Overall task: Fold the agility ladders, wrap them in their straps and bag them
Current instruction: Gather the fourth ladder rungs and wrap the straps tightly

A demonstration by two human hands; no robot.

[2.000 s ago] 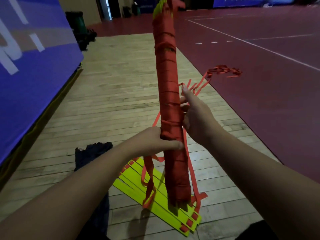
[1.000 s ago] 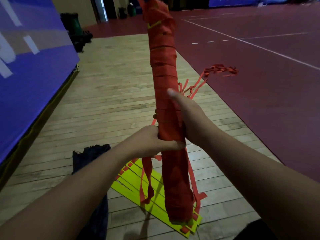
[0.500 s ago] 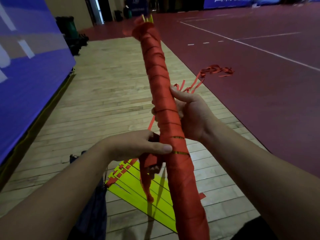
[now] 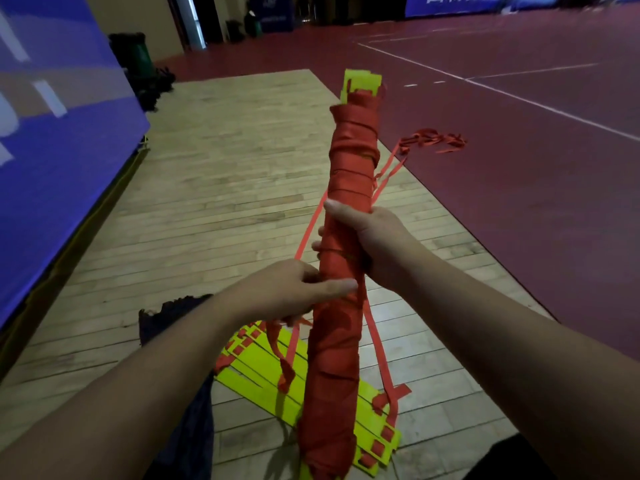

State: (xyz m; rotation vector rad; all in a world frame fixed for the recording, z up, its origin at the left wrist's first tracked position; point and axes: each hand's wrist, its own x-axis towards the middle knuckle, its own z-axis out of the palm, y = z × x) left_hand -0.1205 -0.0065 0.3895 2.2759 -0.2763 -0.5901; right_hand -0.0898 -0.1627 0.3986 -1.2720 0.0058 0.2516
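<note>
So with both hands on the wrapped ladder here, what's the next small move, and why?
Probably tuck the loose strap tail under a wrap. The wrapped ladder is bound almost end to end, gripped by the right hand above and the left hand below, yet that tail hangs free beneath the left hand. The dark bag lies on the floor, so bagging likely follows.

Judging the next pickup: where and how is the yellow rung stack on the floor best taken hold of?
Likely mid-length, pinched across both long edges from above, approaching from the left. The stack lies flat and fanned on the floor, so an end grip would let rungs splay; straps trail along its right side, where the bundle also stands in the way.
</note>
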